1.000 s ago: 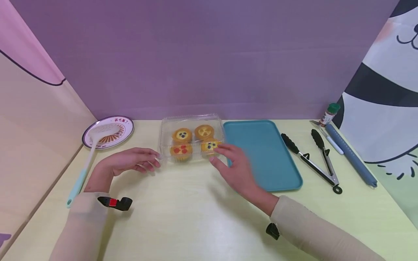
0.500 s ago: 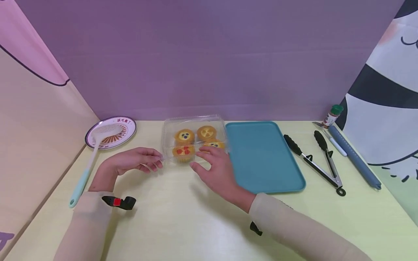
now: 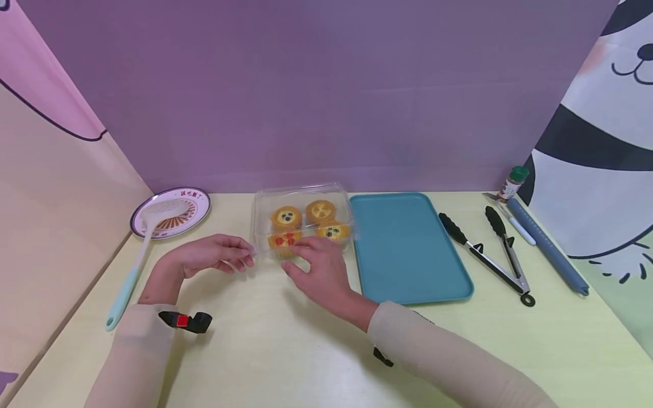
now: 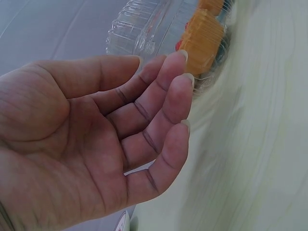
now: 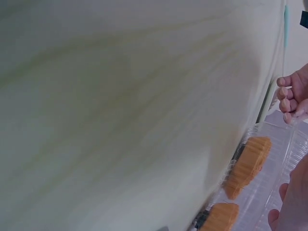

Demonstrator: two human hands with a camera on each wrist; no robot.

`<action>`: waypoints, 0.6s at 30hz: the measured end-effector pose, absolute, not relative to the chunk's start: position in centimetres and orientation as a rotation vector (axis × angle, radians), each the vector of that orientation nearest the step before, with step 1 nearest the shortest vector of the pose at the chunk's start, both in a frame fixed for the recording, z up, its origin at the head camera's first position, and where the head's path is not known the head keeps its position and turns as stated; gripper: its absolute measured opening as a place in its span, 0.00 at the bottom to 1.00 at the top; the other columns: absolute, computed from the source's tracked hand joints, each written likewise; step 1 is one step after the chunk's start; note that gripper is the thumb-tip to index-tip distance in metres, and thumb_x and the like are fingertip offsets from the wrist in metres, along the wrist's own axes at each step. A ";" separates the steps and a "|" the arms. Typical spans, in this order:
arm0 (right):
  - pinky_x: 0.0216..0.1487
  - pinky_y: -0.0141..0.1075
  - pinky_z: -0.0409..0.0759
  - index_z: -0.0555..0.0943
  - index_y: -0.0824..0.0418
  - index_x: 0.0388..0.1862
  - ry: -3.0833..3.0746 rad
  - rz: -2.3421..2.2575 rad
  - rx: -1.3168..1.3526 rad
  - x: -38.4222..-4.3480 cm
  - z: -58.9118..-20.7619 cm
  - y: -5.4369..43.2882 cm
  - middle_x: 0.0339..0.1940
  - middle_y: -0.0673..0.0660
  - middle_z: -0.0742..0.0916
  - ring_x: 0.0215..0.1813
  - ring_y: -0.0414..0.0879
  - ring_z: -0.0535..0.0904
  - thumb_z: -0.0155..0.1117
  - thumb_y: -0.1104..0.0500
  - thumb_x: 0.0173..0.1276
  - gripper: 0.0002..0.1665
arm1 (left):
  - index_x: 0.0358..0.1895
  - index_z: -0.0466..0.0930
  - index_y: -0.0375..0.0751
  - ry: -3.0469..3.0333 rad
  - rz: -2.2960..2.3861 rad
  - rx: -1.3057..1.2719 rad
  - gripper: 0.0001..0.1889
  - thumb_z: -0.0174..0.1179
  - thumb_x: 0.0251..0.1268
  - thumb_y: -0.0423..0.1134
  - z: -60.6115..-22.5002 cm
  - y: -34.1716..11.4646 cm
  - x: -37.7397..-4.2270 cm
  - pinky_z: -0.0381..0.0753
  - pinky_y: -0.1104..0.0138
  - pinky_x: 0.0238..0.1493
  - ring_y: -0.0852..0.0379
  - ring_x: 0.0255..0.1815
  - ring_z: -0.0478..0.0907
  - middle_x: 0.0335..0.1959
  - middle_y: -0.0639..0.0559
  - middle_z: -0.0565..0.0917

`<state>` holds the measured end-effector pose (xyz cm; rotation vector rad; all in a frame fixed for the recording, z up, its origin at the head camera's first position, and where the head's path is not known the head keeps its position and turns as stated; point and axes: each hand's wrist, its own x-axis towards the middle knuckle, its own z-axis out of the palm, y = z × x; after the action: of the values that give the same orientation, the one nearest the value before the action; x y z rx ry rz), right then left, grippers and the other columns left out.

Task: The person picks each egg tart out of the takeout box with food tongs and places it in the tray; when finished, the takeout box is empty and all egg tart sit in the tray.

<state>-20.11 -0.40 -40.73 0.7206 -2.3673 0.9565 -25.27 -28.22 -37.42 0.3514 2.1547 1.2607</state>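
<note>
A clear plastic clamshell box (image 3: 262, 207) stands closed near the back wall. Inside sit several small cupcakes, one topped with red pieces (image 3: 279, 241) and one with dark berries (image 3: 286, 217). At the box's left front corner is my left hand (image 3: 211, 255), palm inward with loosely bent fingers. The left wrist view shows nothing in its grasp; its fingertips lie close to the box (image 4: 159, 29), but contact cannot be told. My right hand (image 3: 322, 275) reaches in front of the box, thumb and fingers apart and slightly bent, partly covering the front edge. Only part of that hand (image 5: 294, 204) appears in the right wrist view.
To the box's right lies a blue tray (image 3: 408, 249), then black-handled tongs (image 3: 490, 263). A knife (image 3: 517, 224), a green-capped spice bottle (image 3: 512, 184) and a grey-blue roll (image 3: 548, 246) lie farther right. On the left, a slotted turner (image 3: 124, 294) rests across a patterned plate (image 3: 199, 218).
My right hand has moved left along the box's front, from the right corner to nearer the middle. The left hand stays nearly in place. The box remains closed.
</note>
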 end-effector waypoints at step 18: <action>0.50 0.41 0.73 0.90 0.46 0.43 -2.513 0.536 0.588 -20.6 -40.8 -2.9 0.44 0.45 0.85 0.49 0.44 0.76 0.68 0.43 0.66 0.14 | 0.58 0.73 0.23 2.136 1.296 0.345 0.20 0.53 0.77 0.41 -38.0 -27.8 -25.5 0.81 0.61 0.51 0.54 0.45 0.82 0.43 0.48 0.85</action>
<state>-20.61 -2.85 -40.77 0.5875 -2.5133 0.5364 -25.52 -27.81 -37.96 0.3446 2.1357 1.2961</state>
